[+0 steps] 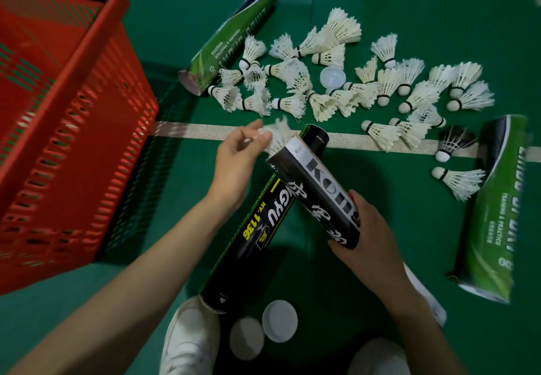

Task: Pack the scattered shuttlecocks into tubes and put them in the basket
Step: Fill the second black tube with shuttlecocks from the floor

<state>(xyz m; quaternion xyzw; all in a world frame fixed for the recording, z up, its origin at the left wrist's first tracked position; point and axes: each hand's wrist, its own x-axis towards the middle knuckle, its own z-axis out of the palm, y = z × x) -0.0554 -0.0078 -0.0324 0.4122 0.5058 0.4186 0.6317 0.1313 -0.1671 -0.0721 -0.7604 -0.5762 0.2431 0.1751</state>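
Here, the left hand pinches a shuttlecock at the black tube. Fingers of the right hand wrap its five-o'clock end.

Dim, vignetted, wide-angle edge blur

Glossy cardboard tube; feathered shuttlecocks; perforated plastic basket.
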